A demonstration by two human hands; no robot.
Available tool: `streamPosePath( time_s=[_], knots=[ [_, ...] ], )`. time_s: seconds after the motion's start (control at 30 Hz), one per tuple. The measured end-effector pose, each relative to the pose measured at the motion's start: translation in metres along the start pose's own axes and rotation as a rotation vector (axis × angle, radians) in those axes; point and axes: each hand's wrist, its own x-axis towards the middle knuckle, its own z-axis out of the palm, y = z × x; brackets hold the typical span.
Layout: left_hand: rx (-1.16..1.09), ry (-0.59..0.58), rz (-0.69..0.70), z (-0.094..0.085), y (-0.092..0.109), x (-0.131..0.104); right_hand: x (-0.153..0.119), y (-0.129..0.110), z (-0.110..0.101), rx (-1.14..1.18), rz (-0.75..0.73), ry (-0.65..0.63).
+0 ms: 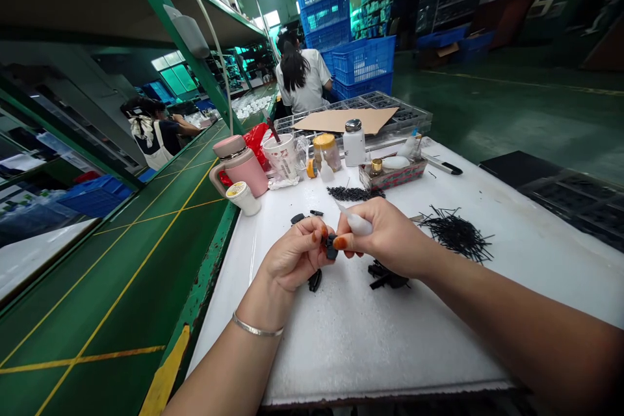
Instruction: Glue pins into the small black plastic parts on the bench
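Observation:
Above the white table, my left hand (295,252) pinches a small black plastic part (331,247) between thumb and fingers. My right hand (385,234) is closed around a small white squeeze bottle (358,223) whose pointed tip leans up and left. The right thumb also presses against the black part, and the fingers behind it are partly hidden. Just below the hands lie a loose black piece (315,281) and a small heap of black parts (387,275). More black pieces (297,218) rest behind my left hand.
Thin black strips (458,234) are piled on the right. Tiny black parts (353,194) lie behind the hands. Farther back stand a pink mug (242,166), a white tub (244,199), a pump bottle (354,144) and a patterned box (394,175). A green conveyor (121,292) runs left; two people sit beyond.

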Motion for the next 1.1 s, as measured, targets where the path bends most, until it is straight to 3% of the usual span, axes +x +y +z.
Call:
streamPosePath(
  time_s=[0.3,0.63,0.83,0.93,1.1],
  knots=[
    [-0.033,0.073,0.025,0.004,0.003,-0.002,-0.002,-0.004,0.001,-0.075,-0.003,0.044],
    [0.027,0.027,0.034,0.002,0.001,-0.001,-0.005,-0.006,-0.001,-0.181,-0.028,0.063],
    [0.060,0.090,0.039,0.007,-0.001,-0.001,-0.006,-0.010,0.001,-0.331,-0.073,0.164],
    [0.090,0.096,0.070,0.008,-0.003,0.000,-0.005,-0.010,0.002,-0.198,0.000,0.151],
    [0.171,0.082,0.170,0.007,-0.004,0.002,-0.001,0.002,0.001,0.247,0.186,0.033]
  ],
)
